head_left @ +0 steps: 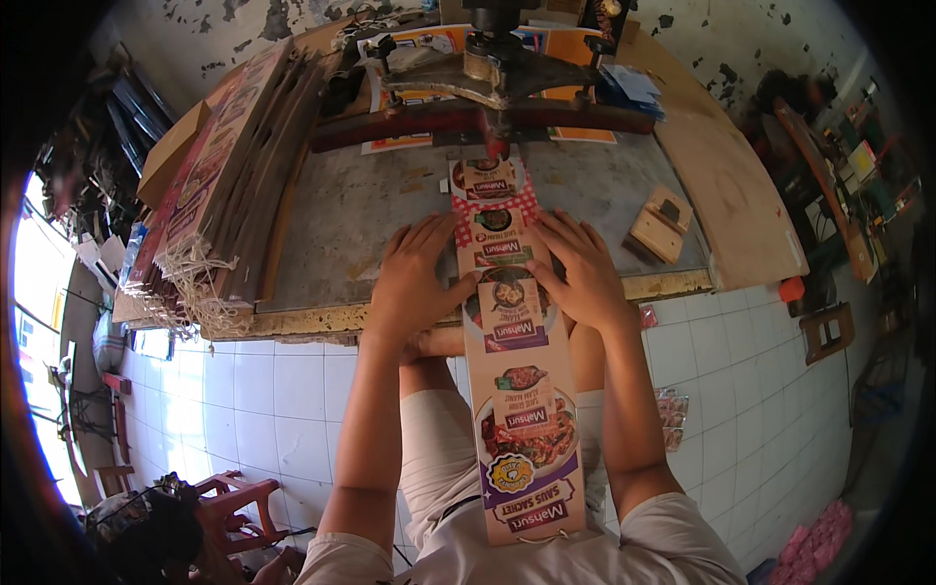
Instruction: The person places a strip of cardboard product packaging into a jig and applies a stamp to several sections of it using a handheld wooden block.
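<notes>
A long printed cardboard strip (pixel 526 380) with food pictures lies from beneath the press head over the table's front edge to my torso, a loop of string at its near end. My left hand (pixel 419 268) rests flat along its left edge, fingers stretched forward on the grey table plate (pixel 351 195) and thumb at the edge. Against the right edge lies my right hand (pixel 585 263), fingers extended and thumb reaching onto the print. Neither hand is closed around the strip. Over its far end stands a dark metal press (pixel 487 78) with a red lower bar.
Stacked printed strips (pixel 224 156) with loose strings stand at the table's left. A wooden block (pixel 661 226) with a dark top piece sits right of my right hand. Blue-white papers (pixel 634 88) lie behind. A red stool (pixel 244 507) and pink bundles (pixel 814 546) are on the floor.
</notes>
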A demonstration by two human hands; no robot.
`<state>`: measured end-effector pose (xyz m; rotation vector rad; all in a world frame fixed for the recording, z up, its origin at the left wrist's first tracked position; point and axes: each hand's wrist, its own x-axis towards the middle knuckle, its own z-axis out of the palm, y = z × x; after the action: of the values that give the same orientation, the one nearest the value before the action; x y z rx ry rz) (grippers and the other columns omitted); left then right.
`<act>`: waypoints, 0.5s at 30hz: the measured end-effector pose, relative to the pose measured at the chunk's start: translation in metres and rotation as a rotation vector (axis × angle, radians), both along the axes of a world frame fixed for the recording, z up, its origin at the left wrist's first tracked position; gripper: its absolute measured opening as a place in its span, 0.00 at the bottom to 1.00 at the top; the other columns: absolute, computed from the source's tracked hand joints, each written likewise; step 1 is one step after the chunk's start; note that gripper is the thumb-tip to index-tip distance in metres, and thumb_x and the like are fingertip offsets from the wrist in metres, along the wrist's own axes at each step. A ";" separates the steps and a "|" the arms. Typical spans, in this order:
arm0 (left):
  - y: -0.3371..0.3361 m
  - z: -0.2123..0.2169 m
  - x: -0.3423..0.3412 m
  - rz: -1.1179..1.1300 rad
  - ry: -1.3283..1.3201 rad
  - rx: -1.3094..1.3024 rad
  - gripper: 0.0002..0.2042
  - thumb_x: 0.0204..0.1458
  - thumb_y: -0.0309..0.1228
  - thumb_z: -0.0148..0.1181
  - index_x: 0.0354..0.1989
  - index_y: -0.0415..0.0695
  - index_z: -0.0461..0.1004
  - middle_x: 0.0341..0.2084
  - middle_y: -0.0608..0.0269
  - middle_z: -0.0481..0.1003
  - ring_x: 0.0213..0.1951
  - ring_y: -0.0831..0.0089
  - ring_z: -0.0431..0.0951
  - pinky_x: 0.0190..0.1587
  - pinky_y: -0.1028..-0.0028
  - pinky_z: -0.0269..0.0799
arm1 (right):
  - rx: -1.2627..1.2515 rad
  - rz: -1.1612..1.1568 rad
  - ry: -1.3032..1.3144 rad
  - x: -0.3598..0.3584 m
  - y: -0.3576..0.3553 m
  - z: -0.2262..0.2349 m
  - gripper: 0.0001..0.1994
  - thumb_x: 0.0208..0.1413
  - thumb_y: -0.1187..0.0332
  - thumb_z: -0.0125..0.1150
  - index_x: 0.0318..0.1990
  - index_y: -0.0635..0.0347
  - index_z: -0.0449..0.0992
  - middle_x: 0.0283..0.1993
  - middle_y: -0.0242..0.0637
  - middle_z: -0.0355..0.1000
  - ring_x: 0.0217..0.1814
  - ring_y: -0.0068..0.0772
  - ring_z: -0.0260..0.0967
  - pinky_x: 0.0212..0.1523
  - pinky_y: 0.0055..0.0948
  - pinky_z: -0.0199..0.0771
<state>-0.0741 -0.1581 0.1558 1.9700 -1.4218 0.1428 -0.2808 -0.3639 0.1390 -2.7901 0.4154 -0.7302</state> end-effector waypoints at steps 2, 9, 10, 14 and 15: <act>0.000 -0.002 0.001 0.008 -0.012 -0.004 0.35 0.52 0.42 0.78 0.69 0.43 0.81 0.72 0.51 0.77 0.75 0.52 0.73 0.81 0.47 0.61 | 0.001 0.000 -0.001 0.000 0.000 -0.001 0.29 0.72 0.54 0.67 0.74 0.60 0.76 0.82 0.44 0.69 0.87 0.53 0.59 0.84 0.59 0.57; 0.002 -0.001 0.001 -0.005 -0.054 0.037 0.34 0.52 0.43 0.77 0.69 0.43 0.81 0.72 0.52 0.77 0.76 0.53 0.73 0.81 0.47 0.61 | 0.090 -0.009 -0.047 0.001 0.005 0.006 0.30 0.73 0.53 0.67 0.74 0.62 0.76 0.82 0.45 0.69 0.88 0.54 0.59 0.84 0.58 0.57; 0.002 -0.001 0.001 -0.003 -0.052 0.039 0.34 0.53 0.43 0.77 0.69 0.43 0.81 0.72 0.52 0.76 0.76 0.53 0.72 0.81 0.47 0.61 | 0.100 -0.010 -0.050 0.001 0.005 0.006 0.30 0.73 0.53 0.67 0.74 0.62 0.76 0.82 0.45 0.69 0.88 0.54 0.59 0.84 0.58 0.57; 0.001 -0.002 0.002 -0.012 -0.051 0.047 0.34 0.53 0.43 0.77 0.69 0.43 0.81 0.73 0.52 0.76 0.76 0.53 0.72 0.81 0.47 0.60 | 0.006 0.002 -0.004 0.000 0.000 0.000 0.30 0.73 0.53 0.66 0.74 0.62 0.76 0.82 0.45 0.69 0.88 0.54 0.59 0.84 0.58 0.57; 0.001 -0.002 0.002 -0.010 -0.050 0.046 0.34 0.53 0.43 0.77 0.69 0.42 0.81 0.73 0.52 0.76 0.76 0.53 0.72 0.81 0.47 0.60 | 0.006 0.004 -0.005 0.001 0.001 0.000 0.30 0.73 0.53 0.66 0.74 0.62 0.76 0.82 0.45 0.69 0.88 0.54 0.59 0.84 0.58 0.57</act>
<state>-0.0723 -0.1569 0.1542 2.0089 -1.4795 0.1570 -0.2799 -0.3633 0.1390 -2.7821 0.4100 -0.7344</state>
